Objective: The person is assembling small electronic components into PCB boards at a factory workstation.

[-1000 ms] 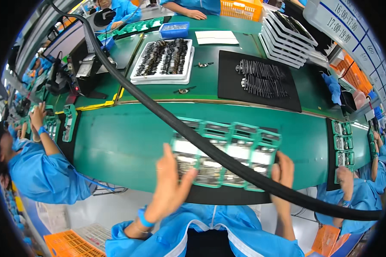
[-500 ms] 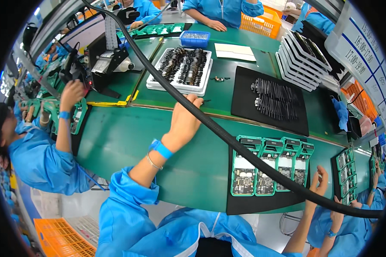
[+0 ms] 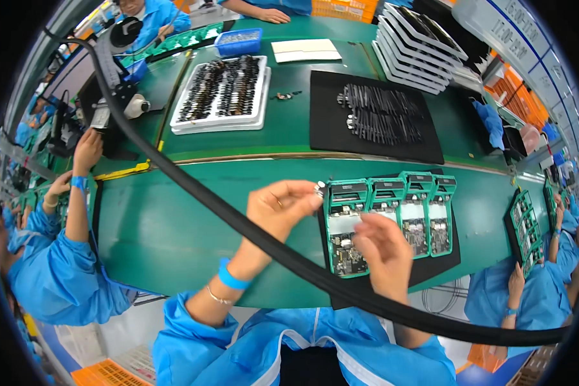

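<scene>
My left hand (image 3: 278, 211) pinches a small silvery part (image 3: 320, 188) between thumb and fingertips, at the left edge of a row of green frames. What kind of part it is, I cannot make out. Each green frame (image 3: 348, 273) holds a circuit board with a white patch, and the row lies on a black mat (image 3: 424, 275). Over the left frames hovers my right hand (image 3: 389, 254), slightly blurred, thumb and forefinger apart and nothing visible between them. A black cable crosses the view in front of both forearms.
Behind stand a white tray (image 3: 181, 128) of dark parts, a blue bin (image 3: 238, 42) and a black mat (image 3: 321, 138) with many black strips. White trays (image 3: 408, 61) are stacked at far right. Co-workers' arms (image 3: 77, 212) are at left; another co-worker's hand (image 3: 516, 283) touches frames at right.
My left hand has left the white tray's front edge and come right to the green frames with the small part. My right hand has moved left over the frames. The view has shifted.
</scene>
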`<state>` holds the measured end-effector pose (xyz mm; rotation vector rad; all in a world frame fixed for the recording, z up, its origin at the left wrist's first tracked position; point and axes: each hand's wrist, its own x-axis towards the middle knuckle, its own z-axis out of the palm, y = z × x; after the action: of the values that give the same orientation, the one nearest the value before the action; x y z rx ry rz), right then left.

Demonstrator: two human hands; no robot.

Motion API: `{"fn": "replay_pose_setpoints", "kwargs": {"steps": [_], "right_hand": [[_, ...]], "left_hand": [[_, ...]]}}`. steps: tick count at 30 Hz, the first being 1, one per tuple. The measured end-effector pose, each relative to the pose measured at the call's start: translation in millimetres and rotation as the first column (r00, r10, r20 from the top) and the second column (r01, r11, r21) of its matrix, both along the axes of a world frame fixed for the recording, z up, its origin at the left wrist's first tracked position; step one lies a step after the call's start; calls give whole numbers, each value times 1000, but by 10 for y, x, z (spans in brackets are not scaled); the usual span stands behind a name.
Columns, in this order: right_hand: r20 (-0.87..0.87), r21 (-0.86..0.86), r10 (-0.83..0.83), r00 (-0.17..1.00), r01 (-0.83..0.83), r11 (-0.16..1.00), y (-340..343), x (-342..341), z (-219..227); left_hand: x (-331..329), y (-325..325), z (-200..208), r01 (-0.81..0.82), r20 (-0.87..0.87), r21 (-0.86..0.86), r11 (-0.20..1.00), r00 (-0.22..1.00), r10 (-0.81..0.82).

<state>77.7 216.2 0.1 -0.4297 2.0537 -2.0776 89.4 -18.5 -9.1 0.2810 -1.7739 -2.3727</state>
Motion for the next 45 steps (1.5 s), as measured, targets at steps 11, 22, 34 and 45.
{"fn": "replay_pose_setpoints", "kwargs": {"steps": [11,22,34,45], "right_hand": [[-68,152,-135,989,144,978,112,-59,-45],[-502,447,20,865,240,862,-151,156,-107],[-578,606,155,801,295,739,-310,303,-50],[-422,652,137,896,195,733,-360,330,21]], "left_hand": [[4,272,98,-85,-247,-704,705,960,-131],[-502,227,-172,-134,-320,-731,669,933,-163],[-453,285,-503,-291,-492,-622,727,868,-74],[-425,259,-407,-320,-506,-691,648,854,-118]]}}
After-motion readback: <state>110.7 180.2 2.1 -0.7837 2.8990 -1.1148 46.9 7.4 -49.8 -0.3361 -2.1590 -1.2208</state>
